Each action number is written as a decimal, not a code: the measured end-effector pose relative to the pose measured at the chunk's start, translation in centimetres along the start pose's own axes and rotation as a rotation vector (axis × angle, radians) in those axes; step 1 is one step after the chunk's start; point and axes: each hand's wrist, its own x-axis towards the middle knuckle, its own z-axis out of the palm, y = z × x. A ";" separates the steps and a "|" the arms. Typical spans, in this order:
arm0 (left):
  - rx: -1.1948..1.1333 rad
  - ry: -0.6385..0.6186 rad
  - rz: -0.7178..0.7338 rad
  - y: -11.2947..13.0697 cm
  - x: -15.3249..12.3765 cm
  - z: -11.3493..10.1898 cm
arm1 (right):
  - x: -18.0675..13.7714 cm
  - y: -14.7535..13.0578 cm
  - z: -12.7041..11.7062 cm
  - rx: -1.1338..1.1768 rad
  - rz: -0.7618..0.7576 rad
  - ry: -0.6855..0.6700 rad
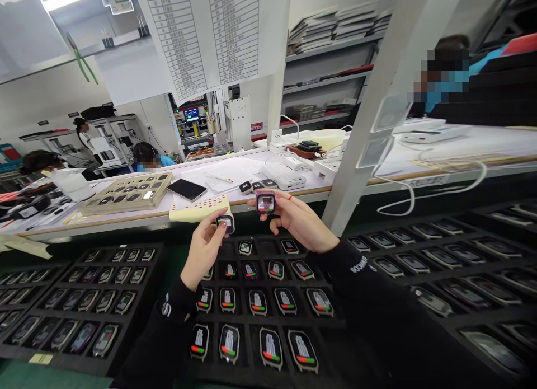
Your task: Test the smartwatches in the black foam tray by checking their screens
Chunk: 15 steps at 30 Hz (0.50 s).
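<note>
My left hand (204, 248) is closed on a small square smartwatch body (225, 223), pinched between thumb and fingertips. My right hand (296, 218) grips a second watch body (265, 202) whose lit screen faces me. Both are held above the far rows of a black compartment tray (255, 299) filled with several watch bodies, screens lit with red and green bars. A couple of cells near the tray's far edge look empty.
More black trays of watch bodies lie at the left (75, 299) and right (440, 266). Behind runs a white bench with a phone (187, 189), a beige tray (126, 193), yellow paper (200, 209), power banks (285, 176) and a white post (369, 126). Other people sit beyond.
</note>
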 end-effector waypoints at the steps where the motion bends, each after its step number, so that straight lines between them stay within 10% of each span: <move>1: 0.007 0.002 -0.016 -0.1 -0.1 0.0 | 0.3 -0.1 -0.2 -0.009 -0.006 0.011; 15: -0.081 -0.105 -0.054 -0.4 -2.0 0.1 | 6.1 0.9 -4.9 0.008 -0.002 0.155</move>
